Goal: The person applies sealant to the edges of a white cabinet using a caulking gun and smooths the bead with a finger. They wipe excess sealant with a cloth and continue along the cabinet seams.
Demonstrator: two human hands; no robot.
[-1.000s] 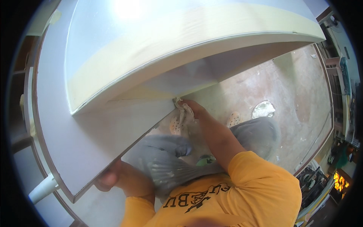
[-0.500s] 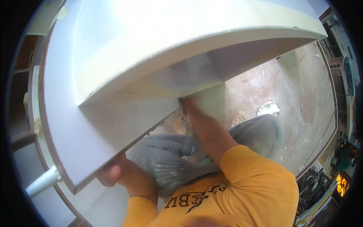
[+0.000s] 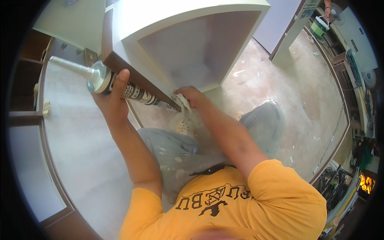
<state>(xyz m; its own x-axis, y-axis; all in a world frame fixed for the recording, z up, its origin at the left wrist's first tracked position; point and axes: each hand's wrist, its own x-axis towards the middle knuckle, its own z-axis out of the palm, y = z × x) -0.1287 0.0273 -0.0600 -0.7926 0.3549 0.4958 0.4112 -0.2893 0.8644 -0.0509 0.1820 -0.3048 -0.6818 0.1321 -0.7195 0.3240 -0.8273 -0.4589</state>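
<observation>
My left hand (image 3: 113, 96) is wrapped round a printed sealant cartridge (image 3: 138, 94) with a long white nozzle (image 3: 72, 67) pointing left. The cartridge lies alongside the dark brown edge (image 3: 138, 76) of a pale cabinet (image 3: 132, 52). Closed at the lower end of that edge, my right hand (image 3: 192, 96) grips a crumpled whitish rag (image 3: 185, 105) against the cabinet's corner. The fingertips of the right hand are partly hidden by the rag. Above it, the cabinet has an open recess (image 3: 200, 48) with a white rim.
Dusty, stained floor (image 3: 304, 120) lies around my knees and a perforated light shoe (image 3: 185, 127). Brown-edged shelving (image 3: 28, 116) stands at the left. At the upper right, another person's hand (image 3: 328, 14) holds a green and white bucket (image 3: 320, 28). Stacked panels and tools line the right wall.
My left hand has come up from under the panel's edge, bringing the cartridge into fuller view. My right hand now shows the rag at the corner. The view has shifted around the cabinet.
</observation>
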